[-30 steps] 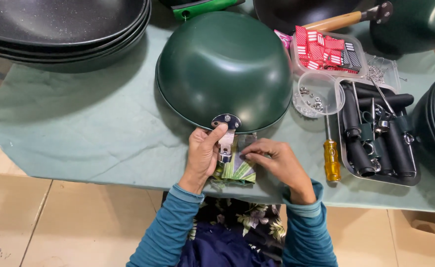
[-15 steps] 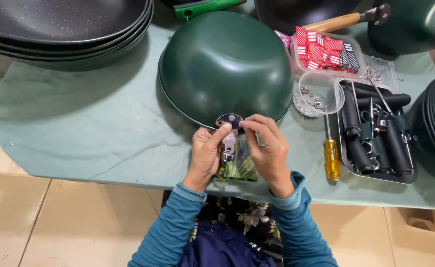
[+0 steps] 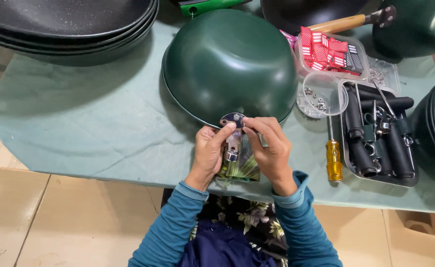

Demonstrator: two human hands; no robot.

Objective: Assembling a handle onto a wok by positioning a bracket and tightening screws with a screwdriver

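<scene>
Pinching metal bracket [image 3: 232, 120] on green wok [image 3: 229, 62], left hand [image 3: 210, 152], right hand [image 3: 270, 147], red-white labels [image 3: 325, 51] in clear tub behind.

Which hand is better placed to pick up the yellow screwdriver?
Right hand: the screwdriver lies just to its right on the cloth, while the left hand sits farther away, pinching the metal bracket against the pan.

The green packet [image 3: 238, 169] lies mostly hidden under both hands, and the stacked pans [image 3: 64, 22] run off the top edge.
</scene>
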